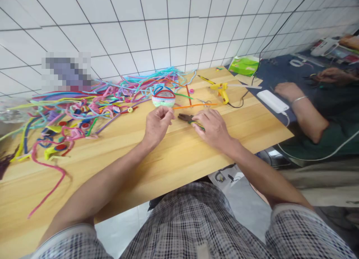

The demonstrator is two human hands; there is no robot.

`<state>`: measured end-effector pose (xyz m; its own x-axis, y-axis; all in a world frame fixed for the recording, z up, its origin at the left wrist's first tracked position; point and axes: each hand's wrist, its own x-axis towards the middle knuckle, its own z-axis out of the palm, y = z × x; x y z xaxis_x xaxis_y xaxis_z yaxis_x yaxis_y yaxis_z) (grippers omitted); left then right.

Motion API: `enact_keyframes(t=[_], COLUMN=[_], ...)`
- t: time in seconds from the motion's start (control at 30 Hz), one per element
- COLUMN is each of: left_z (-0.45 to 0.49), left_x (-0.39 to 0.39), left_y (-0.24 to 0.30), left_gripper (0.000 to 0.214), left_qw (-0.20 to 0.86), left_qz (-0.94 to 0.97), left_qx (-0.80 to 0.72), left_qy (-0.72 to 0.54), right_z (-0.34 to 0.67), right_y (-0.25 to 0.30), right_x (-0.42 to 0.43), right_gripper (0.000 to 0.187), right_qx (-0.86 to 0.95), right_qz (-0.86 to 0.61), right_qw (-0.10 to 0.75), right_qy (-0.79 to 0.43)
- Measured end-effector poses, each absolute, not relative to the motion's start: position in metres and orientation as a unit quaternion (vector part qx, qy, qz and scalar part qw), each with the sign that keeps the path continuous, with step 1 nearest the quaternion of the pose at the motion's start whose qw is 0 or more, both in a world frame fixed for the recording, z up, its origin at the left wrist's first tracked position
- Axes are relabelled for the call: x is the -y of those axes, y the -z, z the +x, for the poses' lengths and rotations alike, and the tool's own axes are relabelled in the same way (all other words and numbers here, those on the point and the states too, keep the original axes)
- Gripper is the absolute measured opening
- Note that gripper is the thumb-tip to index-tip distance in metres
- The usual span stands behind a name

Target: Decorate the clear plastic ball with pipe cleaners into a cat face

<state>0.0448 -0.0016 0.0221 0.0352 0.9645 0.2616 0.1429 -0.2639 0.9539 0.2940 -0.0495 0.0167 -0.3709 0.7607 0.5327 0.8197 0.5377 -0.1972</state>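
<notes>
My left hand (pixel 157 126) is closed in a pinch just above the wooden table. An orange pipe cleaner (pixel 193 106) runs right from beside its fingertips; whether the fingers grip it, or something smaller, I cannot tell. My right hand (pixel 215 128) is closed around the green-and-yellow handles of a pair of pliers (pixel 185 118), whose dark jaws point left at my left hand. Right behind my left hand is a small round container (pixel 163 101) with a red-edged, see-through top. A red pipe cleaner (pixel 188 94) and scissors (pixel 206 103) lie beyond the pliers.
Many coloured pipe cleaners (pixel 106 94) are heaped along the tiled wall at the left. A yellow glue gun (pixel 221 91), a yellow cutter knife (pixel 206 79) and a green packet (pixel 244 65) lie at the right. Past a white power adapter (pixel 272 101), a co-worker's arm (pixel 305 111) rests on a dark table.
</notes>
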Motion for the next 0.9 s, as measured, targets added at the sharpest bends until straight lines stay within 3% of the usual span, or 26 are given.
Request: enact_keyframes(t=[0.23,0.37,0.53,0.73,0.9], left_z=[0.054,0.058,0.054,0.05,0.052], left_x=[-0.019,-0.017,-0.016,-0.017,-0.009], left_y=[-0.033,-0.03,-0.033,-0.048,-0.055], left_gripper=[0.016,0.015,0.019,0.021,0.015], left_qw=[0.457,0.472,0.496,0.502,0.506], left_qz=[0.547,0.535,0.512,0.503,0.508], left_qx=[-0.445,-0.439,-0.451,-0.434,-0.423], left_qy=[-0.543,-0.546,-0.537,-0.555,-0.553], right_z=[0.335,0.328,0.336,0.357,0.349], right_y=[0.019,0.026,0.022,0.002,0.015], right_x=[0.03,0.029,0.029,0.049,0.065], right_gripper=[0.058,0.062,0.05,0.035,0.045], right_qx=[0.8,0.816,0.819,0.797,0.812], right_qz=[-0.584,-0.568,-0.559,-0.532,-0.526], right_qw=[0.138,0.107,0.128,0.251,0.246], right_qy=[-0.008,0.008,-0.007,-0.139,-0.051])
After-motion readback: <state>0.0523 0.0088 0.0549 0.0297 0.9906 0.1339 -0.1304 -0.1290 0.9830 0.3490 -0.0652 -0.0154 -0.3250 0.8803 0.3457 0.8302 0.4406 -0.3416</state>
